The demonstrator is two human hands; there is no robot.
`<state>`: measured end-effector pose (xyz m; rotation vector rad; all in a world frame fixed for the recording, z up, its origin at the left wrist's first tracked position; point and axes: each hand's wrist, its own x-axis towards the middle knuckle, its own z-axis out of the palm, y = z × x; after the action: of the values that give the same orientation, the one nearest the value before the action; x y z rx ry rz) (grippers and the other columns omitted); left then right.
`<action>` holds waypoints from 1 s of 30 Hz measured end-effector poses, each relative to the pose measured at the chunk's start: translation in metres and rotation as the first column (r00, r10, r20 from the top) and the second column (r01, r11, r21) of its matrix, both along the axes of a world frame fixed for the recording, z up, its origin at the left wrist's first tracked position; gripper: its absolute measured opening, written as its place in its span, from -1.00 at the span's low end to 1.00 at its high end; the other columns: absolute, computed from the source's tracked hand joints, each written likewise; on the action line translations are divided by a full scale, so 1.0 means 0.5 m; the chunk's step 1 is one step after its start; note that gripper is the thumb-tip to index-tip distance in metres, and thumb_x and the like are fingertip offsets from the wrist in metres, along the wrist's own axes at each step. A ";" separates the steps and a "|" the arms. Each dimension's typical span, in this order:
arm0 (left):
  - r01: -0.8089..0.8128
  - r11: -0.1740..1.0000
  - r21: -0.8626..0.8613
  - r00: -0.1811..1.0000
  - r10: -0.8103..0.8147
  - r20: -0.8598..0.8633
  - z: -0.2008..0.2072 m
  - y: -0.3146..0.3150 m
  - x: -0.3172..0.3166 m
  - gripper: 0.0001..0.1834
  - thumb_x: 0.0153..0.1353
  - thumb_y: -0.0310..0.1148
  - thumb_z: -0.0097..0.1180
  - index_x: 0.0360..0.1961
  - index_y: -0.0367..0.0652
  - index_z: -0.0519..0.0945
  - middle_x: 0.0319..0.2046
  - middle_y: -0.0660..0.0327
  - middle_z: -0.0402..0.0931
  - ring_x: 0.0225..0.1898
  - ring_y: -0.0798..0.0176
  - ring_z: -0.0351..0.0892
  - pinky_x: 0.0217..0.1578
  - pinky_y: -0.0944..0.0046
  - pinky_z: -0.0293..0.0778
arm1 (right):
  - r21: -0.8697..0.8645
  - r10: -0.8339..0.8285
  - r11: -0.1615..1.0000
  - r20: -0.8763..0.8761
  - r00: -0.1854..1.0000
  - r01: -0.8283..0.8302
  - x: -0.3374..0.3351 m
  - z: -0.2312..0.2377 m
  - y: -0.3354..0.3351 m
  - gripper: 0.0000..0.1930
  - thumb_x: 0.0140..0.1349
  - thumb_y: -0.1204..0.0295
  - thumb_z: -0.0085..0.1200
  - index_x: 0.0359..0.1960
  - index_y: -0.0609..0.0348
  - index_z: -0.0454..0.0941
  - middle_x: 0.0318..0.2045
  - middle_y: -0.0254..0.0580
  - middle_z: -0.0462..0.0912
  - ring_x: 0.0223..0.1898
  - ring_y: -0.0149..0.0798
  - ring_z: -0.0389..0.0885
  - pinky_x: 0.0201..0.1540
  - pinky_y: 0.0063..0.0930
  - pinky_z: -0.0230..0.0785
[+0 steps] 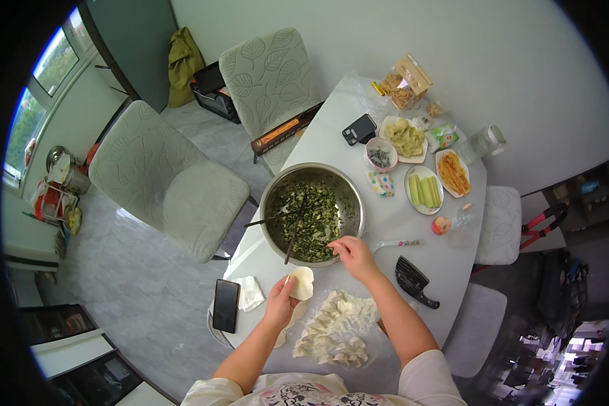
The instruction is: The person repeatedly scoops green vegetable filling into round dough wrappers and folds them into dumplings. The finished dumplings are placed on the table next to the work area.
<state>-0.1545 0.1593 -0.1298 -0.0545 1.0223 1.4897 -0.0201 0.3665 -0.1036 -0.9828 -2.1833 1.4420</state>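
Observation:
My left hand (279,304) holds a round, pale dumpling wrapper (302,283) between thumb and fingers, just in front of a large steel mixing bowl (359,233). Inside the bowl is chopped green filling (311,210). Dark chopsticks (272,219) rest in it, their ends over the rim. At the bowl's near right edge is my right hand (354,257), its fingers pinched together over the filling. Anything between those fingertips is too small to make out. Floured, folded dumplings (331,331) lie close together between my forearms. A few flat wrappers (281,338) lie partly hidden by my left hand.
A black cleaver (416,281) and a flower-handled utensil (400,243) lie to the right. Plates of cut cucumber (424,191) and orange strips (452,173) stand beyond. A phone (226,306) and white tissue (250,294) sit by the left edge. Grey chairs (169,183) surround the table.

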 end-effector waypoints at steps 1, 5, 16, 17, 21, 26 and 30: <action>-0.002 1.000 -0.008 1.000 0.002 -0.012 -0.001 0.003 -0.001 -0.62 0.50 -0.18 -0.09 0.12 -0.25 0.49 -0.03 0.20 0.60 -0.04 0.28 0.62 0.00 0.20 0.55 | -0.133 -0.057 0.990 -0.005 0.998 0.056 0.001 -0.008 0.003 -0.78 0.39 0.40 -0.01 -0.23 0.28 0.65 -0.42 -0.18 0.66 -0.46 -0.29 0.58 -0.39 -0.41 0.42; -0.032 0.999 -0.038 0.999 0.031 -0.029 -0.003 0.002 0.005 -0.61 0.50 -0.17 -0.10 0.13 -0.24 0.47 -0.01 0.19 0.58 -0.01 0.24 0.62 0.04 0.17 0.55 | -0.505 -0.263 0.835 -0.018 0.965 0.218 0.012 -0.020 0.013 -0.73 0.47 0.35 -0.06 -0.19 0.31 0.61 -0.48 -0.25 0.60 -0.58 -0.48 0.49 -0.54 -0.57 0.35; -0.184 0.982 -0.042 0.983 0.183 -0.012 0.090 0.065 -0.003 -0.56 0.53 -0.16 -0.22 0.22 -0.25 0.39 0.14 0.13 0.49 0.17 0.16 0.50 0.19 0.09 0.43 | -0.747 -0.646 0.548 -0.090 0.758 0.378 0.024 0.012 -0.002 -0.66 0.47 0.30 -0.05 -0.17 0.44 0.57 -0.47 -0.13 0.60 -0.56 -0.39 0.50 -0.52 -0.52 0.35; -0.211 0.976 -0.058 0.977 0.212 -0.003 0.098 0.084 -0.006 -0.55 0.54 -0.16 -0.24 0.23 -0.26 0.38 0.15 0.12 0.47 0.19 0.14 0.48 0.21 0.08 0.41 | -0.762 -0.672 0.534 -0.119 0.731 0.367 0.019 0.030 -0.013 -0.65 0.47 0.29 -0.05 -0.16 0.44 0.57 -0.47 -0.13 0.60 -0.55 -0.38 0.51 -0.51 -0.52 0.36; -0.307 0.951 -0.038 0.939 0.309 0.147 0.105 0.164 -0.012 -0.57 0.55 -0.18 -0.28 0.23 -0.26 0.36 0.18 0.12 0.44 0.19 0.15 0.46 0.21 0.12 0.41 | -0.656 -0.713 0.623 -0.251 0.655 0.426 -0.016 0.091 -0.092 -0.67 0.47 0.32 -0.05 -0.12 0.43 0.57 -0.41 -0.15 0.61 -0.53 -0.38 0.52 -0.46 -0.48 0.40; -0.360 0.932 -0.034 0.891 0.354 0.283 0.110 0.224 -0.017 -0.57 0.55 -0.20 -0.34 0.22 -0.26 0.36 0.17 0.10 0.43 0.19 0.10 0.45 0.21 0.07 0.44 | 0.222 -0.250 0.908 -0.391 0.886 0.355 -0.001 0.082 -0.158 -0.73 0.36 0.48 0.06 0.03 0.35 0.57 -0.27 -0.12 0.62 -0.38 -0.29 0.58 -0.30 -0.45 0.48; -0.362 0.932 -0.028 0.875 0.350 0.334 0.121 0.245 -0.028 -0.56 0.55 -0.19 -0.34 0.17 -0.30 0.39 0.13 0.06 0.48 0.16 0.05 0.49 0.19 0.06 0.47 | 0.691 0.040 0.708 -0.242 0.969 0.144 0.019 0.049 -0.149 -0.56 0.09 0.62 0.23 0.08 0.29 0.58 -0.22 -0.11 0.59 -0.25 -0.06 0.57 -0.20 -0.30 0.49</action>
<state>-0.1684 0.2819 -0.0692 -0.4800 0.7312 1.7582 -0.0106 0.2918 -0.0792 -0.5378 -2.1991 0.5300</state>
